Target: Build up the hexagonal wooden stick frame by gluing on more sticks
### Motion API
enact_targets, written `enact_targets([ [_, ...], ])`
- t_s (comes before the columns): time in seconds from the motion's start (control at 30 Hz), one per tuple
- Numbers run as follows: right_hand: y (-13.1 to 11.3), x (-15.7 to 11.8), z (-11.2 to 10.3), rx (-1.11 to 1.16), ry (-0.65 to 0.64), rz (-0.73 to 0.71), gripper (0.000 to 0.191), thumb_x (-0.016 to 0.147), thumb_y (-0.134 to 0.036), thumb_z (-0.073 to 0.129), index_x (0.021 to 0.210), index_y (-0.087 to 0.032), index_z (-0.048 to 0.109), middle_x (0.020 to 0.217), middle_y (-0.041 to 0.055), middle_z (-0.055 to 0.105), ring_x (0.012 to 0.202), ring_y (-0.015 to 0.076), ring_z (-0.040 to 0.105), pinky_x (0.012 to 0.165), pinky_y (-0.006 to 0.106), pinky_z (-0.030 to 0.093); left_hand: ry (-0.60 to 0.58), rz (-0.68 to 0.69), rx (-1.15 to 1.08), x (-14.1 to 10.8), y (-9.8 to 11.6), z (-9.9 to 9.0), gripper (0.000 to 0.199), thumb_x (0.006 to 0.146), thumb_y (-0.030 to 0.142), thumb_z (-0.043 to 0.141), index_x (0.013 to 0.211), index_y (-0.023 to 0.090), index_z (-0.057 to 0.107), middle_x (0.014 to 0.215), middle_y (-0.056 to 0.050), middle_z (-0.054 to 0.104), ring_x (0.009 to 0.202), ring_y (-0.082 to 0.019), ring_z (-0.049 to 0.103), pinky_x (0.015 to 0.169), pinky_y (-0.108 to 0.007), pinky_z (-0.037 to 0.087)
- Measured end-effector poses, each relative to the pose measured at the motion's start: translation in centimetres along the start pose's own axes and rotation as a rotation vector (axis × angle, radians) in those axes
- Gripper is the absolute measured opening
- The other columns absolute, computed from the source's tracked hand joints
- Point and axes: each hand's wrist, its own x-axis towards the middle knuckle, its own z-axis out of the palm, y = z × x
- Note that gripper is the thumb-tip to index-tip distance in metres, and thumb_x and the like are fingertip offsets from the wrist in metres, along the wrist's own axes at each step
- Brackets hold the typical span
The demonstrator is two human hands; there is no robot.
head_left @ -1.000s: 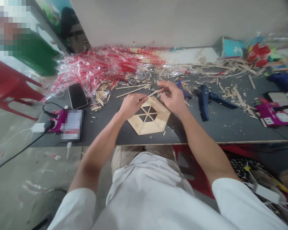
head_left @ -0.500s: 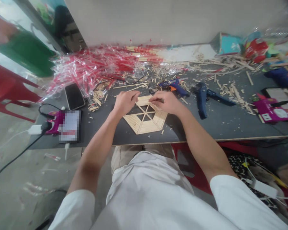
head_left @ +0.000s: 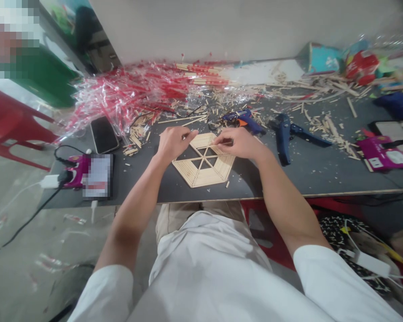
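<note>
A flat hexagonal frame of pale thin sticks (head_left: 204, 175) lies on the dark table, with spokes meeting at its middle and rows of sticks filling several of its sections. My left hand (head_left: 175, 142) is at its upper left edge, thumb and forefinger curled towards each other; whether anything is between them is too small to tell. On the upper right part rests my right hand (head_left: 237, 142), its fingers pinched together over a spoke, hiding what they hold. Beyond the hands lies a blue glue gun (head_left: 250, 123) with an orange part.
Blue cutters (head_left: 284, 141) lie to the right. Red-and-clear wrappers (head_left: 137, 91) and stick scraps cover the table's back. Two phones and a purple power strip (head_left: 77, 172) are at the left, another purple strip (head_left: 383, 154) at the right. A red stool stands far left.
My left thumb has shifted slightly right and away from the forefinger. My right hand has barely moved, and the frame lies almost unchanged.
</note>
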Motion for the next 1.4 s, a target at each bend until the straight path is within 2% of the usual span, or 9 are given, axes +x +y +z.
enact_targets([
  [0.1,0.0,0.0,0.2,0.011,0.011,-0.001,0.016,0.085,-0.029,0.069,0.09,-0.022,0.082,0.087,0.0079,0.072,0.079,0.0221,0.067,0.071,0.037,0.053,-0.041,0.051,-0.055,0.0,0.1,0.1,0.02,0.1,0.034,0.065,0.097,0.024,0.082,0.093,-0.005,0.08,0.078,-0.02,0.067,0.072,-0.032,0.048],
  [0.17,-0.1,0.0,0.2,0.009,0.029,0.007,0.017,0.087,-0.031,0.068,0.088,-0.022,0.082,0.087,0.0081,0.072,0.079,0.0218,0.066,0.071,0.037,0.053,-0.063,0.068,-0.089,-0.1,0.0,0.2,0.016,0.097,0.026,0.067,0.102,0.024,0.082,0.1,-0.005,0.08,0.082,-0.02,0.068,0.076,-0.032,0.05],
  [0.33,-0.1,0.1,0.0,0.006,0.01,0.031,0.02,0.09,-0.034,0.068,0.093,-0.021,0.083,0.086,0.0075,0.071,0.074,0.0192,0.06,0.069,0.036,0.049,-0.046,0.043,-0.115,0.0,-0.4,0.5,0.007,0.09,0.023,0.075,0.088,0.021,0.081,0.111,-0.005,0.078,0.079,-0.016,0.067,0.077,-0.032,0.052],
  [0.53,-0.4,0.0,0.0,0.01,0.012,0.056,0.021,0.089,-0.035,0.069,0.091,-0.02,0.083,0.087,0.0085,0.072,0.077,0.0206,0.062,0.07,0.037,0.048,-0.035,0.009,-0.147,0.3,-1.0,0.5,0.003,0.089,0.022,0.078,0.087,0.02,0.077,0.104,-0.004,0.08,0.081,-0.017,0.067,0.082,-0.033,0.052],
  [0.77,0.0,-0.1,-0.1,0.004,0.009,0.08,0.027,0.091,-0.045,0.07,0.095,-0.021,0.083,0.089,0.0088,0.074,0.078,0.021,0.063,0.072,0.037,0.049,-0.055,-0.033,-0.098,0.2,0.1,0.1,0.005,0.088,0.023,0.079,0.087,0.021,0.075,0.097,-0.003,0.079,0.076,-0.017,0.064,0.077,-0.033,0.049],
  [1.0,0.8,0.1,0.2,0.079,-0.011,0.131,0.037,0.082,-0.058,0.081,0.09,-0.021,0.081,0.093,0.0095,0.076,0.081,0.0238,0.067,0.078,0.042,0.053,-0.001,-0.012,-0.149,0.2,-0.1,0.3,0.017,0.092,0.01,0.061,0.087,0.02,0.075,0.098,-0.004,0.079,0.086,-0.018,0.069,0.084,-0.034,0.051],
  [1.13,0.6,0.1,0.3,0.071,0.01,0.109,0.033,0.087,-0.053,0.077,0.088,-0.02,0.08,0.093,0.0101,0.077,0.087,0.0251,0.07,0.082,0.042,0.055,-0.032,-0.032,-0.156,0.2,0.0,0.2,0.021,0.091,0.009,0.057,0.091,0.019,0.076,0.099,-0.006,0.079,0.089,-0.019,0.071,0.084,-0.033,0.052],
  [1.27,0.3,0.1,0.2,-0.007,0.013,0.082,0.026,0.092,-0.044,0.072,0.089,-0.02,0.08,0.091,0.0095,0.077,0.084,0.0235,0.07,0.08,0.04,0.054,-0.054,-0.038,-0.144,0.1,0.4,0.1,0.027,0.096,0.011,0.052,0.097,0.018,0.077,0.105,-0.008,0.079,0.091,-0.02,0.072,0.084,-0.032,0.053],
  [1.4,0.3,0.1,0.2,-0.074,0.016,0.079,0.025,0.094,-0.042,0.071,0.089,-0.02,0.081,0.09,0.0096,0.078,0.082,0.0237,0.069,0.077,0.04,0.051,-0.111,-0.022,-0.061,0.0,0.7,0.2,0.027,0.103,0.021,0.051,0.096,0.018,0.077,0.109,-0.009,0.079,0.096,-0.023,0.071,0.086,-0.035,0.052],
])
